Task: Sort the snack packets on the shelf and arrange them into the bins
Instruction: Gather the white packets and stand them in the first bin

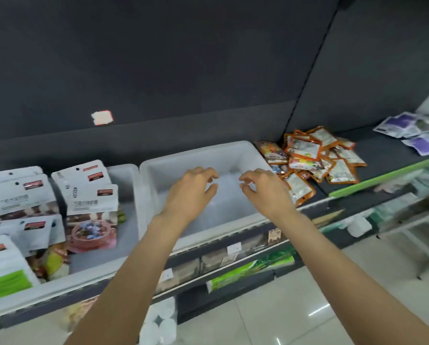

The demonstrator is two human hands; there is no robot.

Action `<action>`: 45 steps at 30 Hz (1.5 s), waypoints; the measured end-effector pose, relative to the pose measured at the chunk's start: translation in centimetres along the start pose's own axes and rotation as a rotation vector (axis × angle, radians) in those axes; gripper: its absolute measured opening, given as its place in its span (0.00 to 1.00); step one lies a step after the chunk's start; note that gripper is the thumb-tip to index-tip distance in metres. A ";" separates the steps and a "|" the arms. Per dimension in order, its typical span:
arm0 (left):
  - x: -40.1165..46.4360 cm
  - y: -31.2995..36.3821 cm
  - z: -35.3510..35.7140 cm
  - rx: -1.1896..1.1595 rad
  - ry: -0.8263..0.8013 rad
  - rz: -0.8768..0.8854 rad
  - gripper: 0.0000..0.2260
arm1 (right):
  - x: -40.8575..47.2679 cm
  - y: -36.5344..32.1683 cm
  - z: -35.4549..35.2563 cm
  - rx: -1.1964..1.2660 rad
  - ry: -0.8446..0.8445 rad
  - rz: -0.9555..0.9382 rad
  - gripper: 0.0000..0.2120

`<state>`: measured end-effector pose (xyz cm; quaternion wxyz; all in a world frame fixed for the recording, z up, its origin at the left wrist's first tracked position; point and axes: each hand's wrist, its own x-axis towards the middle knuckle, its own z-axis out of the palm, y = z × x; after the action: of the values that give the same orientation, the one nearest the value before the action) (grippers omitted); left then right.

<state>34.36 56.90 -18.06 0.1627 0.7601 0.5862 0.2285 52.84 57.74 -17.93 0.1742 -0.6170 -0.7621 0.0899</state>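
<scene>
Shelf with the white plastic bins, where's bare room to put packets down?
The empty white plastic bin under both hands is bare inside. Dark shelf lies bare between the orange-edged snack packets and purple-and-white packets. The left bin, holding white hang-tab pouches, is crowded.

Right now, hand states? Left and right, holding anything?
Left hand: open, fingers loosely curled, holding nothing, above the empty translucent white plastic bin.
Right hand: open, fingers loosely curled, holding nothing, above the same bin.

Dim, soft overhead light, glare streaks on the floor tiles (315,312), edges blurred and bowed by the wide lens.
</scene>
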 end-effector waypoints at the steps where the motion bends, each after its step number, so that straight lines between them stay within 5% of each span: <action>1: 0.8 1.9 1.3 -0.002 -0.016 0.026 0.11 | -0.6 2.2 -0.9 -0.002 0.000 0.027 0.13; 20: 17.3 34.3 23.2 -0.046 -0.217 0.239 0.11 | -6.0 40.8 -16.8 0.077 0.031 0.377 0.13; 36: 41.8 50.8 38.9 -0.184 -0.280 0.211 0.09 | 4.9 68.9 -26.2 0.052 0.089 0.559 0.15; 45: 51.5 57.1 47.8 -0.153 -0.300 0.109 0.09 | 11.5 83.4 -27.7 0.089 0.019 0.490 0.15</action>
<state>117.44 92.80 -20.86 0.2931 0.8017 0.4942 0.1648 137.04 85.29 -19.99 0.1811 -0.7760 -0.5833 0.1570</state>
